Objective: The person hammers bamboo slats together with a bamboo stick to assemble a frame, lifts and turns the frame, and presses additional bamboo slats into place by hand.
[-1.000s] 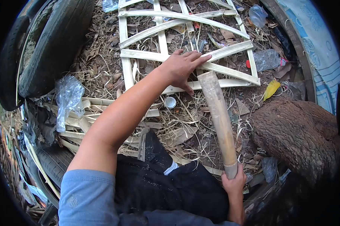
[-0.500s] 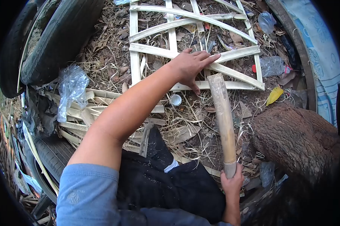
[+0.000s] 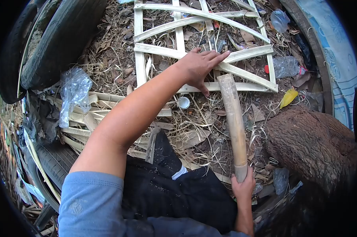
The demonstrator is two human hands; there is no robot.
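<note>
A lattice of pale split-bamboo strips (image 3: 158, 50) lies on the ground at the top. My left hand (image 3: 197, 68) rests over its near part, where strips cross, with fingers spread and thumb pointing down toward the lowest crosspiece. The palm's contact with the strips is hidden. In my right hand (image 3: 243, 185), at lower right, is the narrow end of a thick bamboo stick (image 3: 235, 122), fingers wrapped round it. The stick points away from me, its broad far end close to the lattice's near edge; I cannot tell whether they touch.
Old tires (image 3: 62, 43) stand at the left, near a clear plastic bag (image 3: 73, 93) and a pile of bamboo strips (image 3: 81, 132). A rough tree stump (image 3: 309, 142) is at the right. A plastic bottle (image 3: 285, 68) and yellow leaf (image 3: 289, 97) lie beside the lattice.
My right hand and the bamboo stick have shifted slightly up the view, toward the lattice. My left hand stays spread in nearly the same place.
</note>
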